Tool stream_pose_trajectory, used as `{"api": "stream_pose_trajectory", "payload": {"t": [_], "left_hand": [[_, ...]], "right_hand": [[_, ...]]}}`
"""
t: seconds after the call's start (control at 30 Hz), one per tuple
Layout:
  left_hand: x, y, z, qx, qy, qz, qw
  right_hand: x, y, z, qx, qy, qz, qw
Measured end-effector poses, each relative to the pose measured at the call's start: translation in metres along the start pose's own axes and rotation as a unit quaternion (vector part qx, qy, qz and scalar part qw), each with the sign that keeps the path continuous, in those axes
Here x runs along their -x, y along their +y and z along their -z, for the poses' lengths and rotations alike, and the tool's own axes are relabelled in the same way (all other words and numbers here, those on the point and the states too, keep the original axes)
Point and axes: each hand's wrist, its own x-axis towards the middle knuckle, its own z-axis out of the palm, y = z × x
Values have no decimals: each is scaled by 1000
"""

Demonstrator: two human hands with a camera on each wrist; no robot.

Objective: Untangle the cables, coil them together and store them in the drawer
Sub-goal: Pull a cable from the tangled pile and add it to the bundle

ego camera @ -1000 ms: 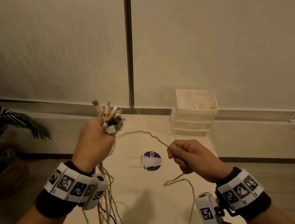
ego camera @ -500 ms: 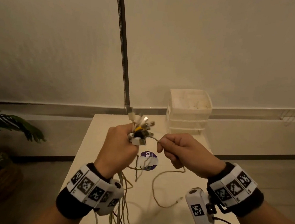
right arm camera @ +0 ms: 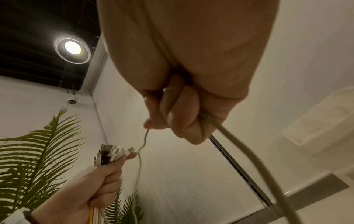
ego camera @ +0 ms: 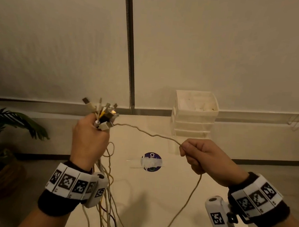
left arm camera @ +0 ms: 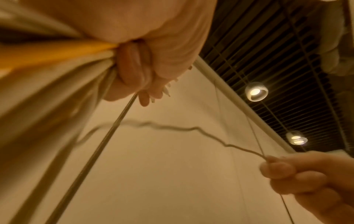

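Left hand [ego camera: 88, 140] is fisting the cable bundle [ego camera: 103, 114] by its plugs; right hand [ego camera: 204, 158] is pinching one cable [ego camera: 148, 134], probably straightening it.

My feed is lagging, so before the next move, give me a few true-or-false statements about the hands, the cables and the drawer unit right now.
1. The left hand grips a bundle of cables with plugs pointing up. True.
2. The right hand is empty. False: it holds a single cable.
3. That cable runs between both hands. True.
4. The drawer unit stands by the left hand. False: it is behind the right hand.
5. All cables lie coiled on the table. False: they hang loose.
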Motion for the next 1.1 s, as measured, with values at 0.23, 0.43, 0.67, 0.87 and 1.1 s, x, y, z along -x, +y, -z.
{"api": "stream_pose_trajectory", "payload": {"t": [0.23,0.43,0.67,0.87,1.1], "left_hand": [[35,54,-35,185,-247,-143,940],[27,52,-49,86,-253,-174,948],[-12,35,-21,238,-77,93,964],[-4,43,-10,203,-86,15,975],[36,64,-51,170,-294,-151,928]], "right_hand": [[-9,-28,-25,15,-21,54,998],[-6,-28,-22,8,-5,59,998],[22,3,7,-36,16,31,999],[32,13,10,-32,34,12,999],[17,-16,-16,-37,21,40,998]]}}
